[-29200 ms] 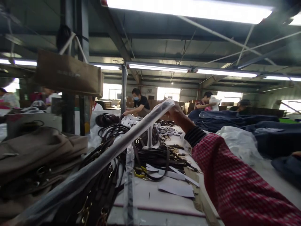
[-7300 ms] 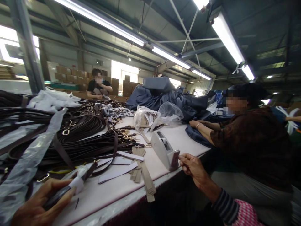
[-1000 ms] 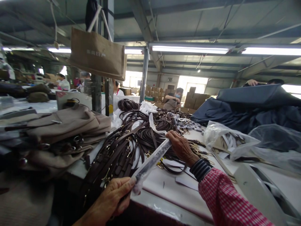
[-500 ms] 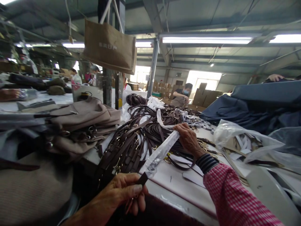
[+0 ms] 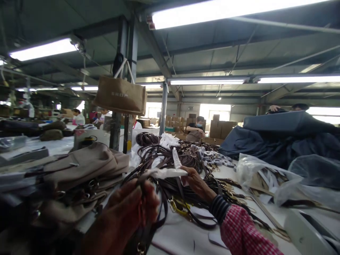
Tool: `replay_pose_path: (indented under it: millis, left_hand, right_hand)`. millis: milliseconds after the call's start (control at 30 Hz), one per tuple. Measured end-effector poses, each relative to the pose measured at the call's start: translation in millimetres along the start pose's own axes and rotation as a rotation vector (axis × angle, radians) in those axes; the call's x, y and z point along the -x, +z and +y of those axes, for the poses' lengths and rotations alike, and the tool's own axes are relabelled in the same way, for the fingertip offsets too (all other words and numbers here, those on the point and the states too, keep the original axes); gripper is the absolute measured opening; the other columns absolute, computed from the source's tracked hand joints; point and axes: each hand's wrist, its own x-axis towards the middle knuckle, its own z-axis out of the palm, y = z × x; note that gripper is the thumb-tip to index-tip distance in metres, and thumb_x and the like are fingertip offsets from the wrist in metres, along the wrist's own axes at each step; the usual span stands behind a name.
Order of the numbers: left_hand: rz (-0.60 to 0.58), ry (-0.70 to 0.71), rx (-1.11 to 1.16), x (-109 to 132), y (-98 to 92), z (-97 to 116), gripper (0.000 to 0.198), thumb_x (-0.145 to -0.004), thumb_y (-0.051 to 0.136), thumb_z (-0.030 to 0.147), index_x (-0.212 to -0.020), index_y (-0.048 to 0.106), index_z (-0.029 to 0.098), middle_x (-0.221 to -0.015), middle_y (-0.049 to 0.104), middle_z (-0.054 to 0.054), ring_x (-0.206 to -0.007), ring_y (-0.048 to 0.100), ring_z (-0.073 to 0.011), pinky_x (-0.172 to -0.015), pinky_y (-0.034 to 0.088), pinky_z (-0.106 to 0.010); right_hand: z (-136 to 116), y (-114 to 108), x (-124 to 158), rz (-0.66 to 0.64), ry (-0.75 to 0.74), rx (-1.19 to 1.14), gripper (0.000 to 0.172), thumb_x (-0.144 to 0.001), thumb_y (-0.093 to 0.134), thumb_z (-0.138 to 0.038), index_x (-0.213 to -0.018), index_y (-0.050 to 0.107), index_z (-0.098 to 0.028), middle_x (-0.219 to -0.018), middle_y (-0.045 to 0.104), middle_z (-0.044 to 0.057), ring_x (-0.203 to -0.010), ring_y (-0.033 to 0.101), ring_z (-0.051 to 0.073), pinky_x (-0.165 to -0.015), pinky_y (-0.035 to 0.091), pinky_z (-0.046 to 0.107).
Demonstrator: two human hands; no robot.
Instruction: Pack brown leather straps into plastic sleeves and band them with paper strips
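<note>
A dark brown strap (image 5: 143,232) with a metal ring near its low end hangs from my left hand (image 5: 130,207), which is closed around it and blurred. Something thin and reddish shows between those fingers, too smeared to name. From this hand a crumpled white plastic wrapping (image 5: 170,173) stretches across to my right hand (image 5: 195,182). The right fingers pinch its far end, above the heap of dark straps (image 5: 186,159). Another strip of white wrapping (image 5: 176,157) rises just beyond the right fingertips.
Beige bags (image 5: 90,161) lie piled at the left. A brown bag (image 5: 120,95) hangs on a post. On the right are a clear plastic bag (image 5: 247,170) of strips and a heap of dark blue cloth (image 5: 265,138). A person (image 5: 195,131) works behind the table.
My left hand has risen, bringing the strap and wrapping nearly level. My right hand sits slightly further left and lower in view. The head view has tilted up, showing more ceiling.
</note>
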Motion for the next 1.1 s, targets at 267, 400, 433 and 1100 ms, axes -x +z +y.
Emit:
replay_pose_path:
  millis: [267, 400, 433, 1100]
  left_hand:
    - [0.131, 0.82, -0.129, -119.6, 53.5, 65.2, 0.022, -0.092, 0.073, 0.034, -0.1, 0.074, 0.014, -0.094, 0.079, -0.008, -0.084, 0.077, -0.0176, -0.078, 0.063, -0.026]
    - [0.201, 0.989, -0.432, -152.8, 43.9, 51.0, 0.032, -0.1, 0.06, 0.044, -0.103, 0.071, 0.015, -0.1, 0.078, -0.01, -0.088, 0.076, -0.0215, -0.085, 0.061, -0.033]
    - [0.19, 0.997, -0.491, -156.1, 39.1, 47.0, 0.031, -0.1, 0.06, 0.044, -0.103, 0.071, 0.015, -0.101, 0.078, -0.01, -0.091, 0.076, -0.0225, -0.088, 0.06, -0.034]
    - [-0.483, 0.772, -1.741, -35.6, -57.0, -8.3, 0.031, -0.099, 0.063, 0.025, -0.07, 0.051, 0.023, -0.061, 0.06, 0.003, -0.049, 0.05, -0.0129, -0.053, 0.025, -0.029]
  right_hand:
    - [-52.5, 32.0, -5.7, -0.221, 0.026, -0.023, 0.056, -0.101, 0.047, -0.061, -0.073, 0.06, -0.015, -0.06, 0.033, -0.004, -0.055, 0.031, 0.009, -0.049, 0.021, 0.025]
    - [-77.3, 44.8, 1.9, -0.292, 0.143, -0.186, 0.054, -0.102, 0.045, -0.061, -0.077, 0.061, -0.016, -0.054, 0.035, -0.006, -0.049, 0.032, 0.008, -0.047, 0.025, 0.022]
    - [-81.0, 45.5, 4.5, -0.301, 0.16, -0.246, 0.051, -0.101, 0.048, -0.061, -0.08, 0.06, -0.016, -0.054, 0.037, -0.006, -0.048, 0.033, 0.008, -0.046, 0.026, 0.021]
    - [-49.7, -40.2, 44.4, -0.327, 0.116, 0.15, 0.012, -0.072, 0.077, -0.019, -0.071, 0.066, -0.015, -0.062, 0.052, -0.007, -0.059, 0.041, 0.009, -0.054, 0.027, 0.021]
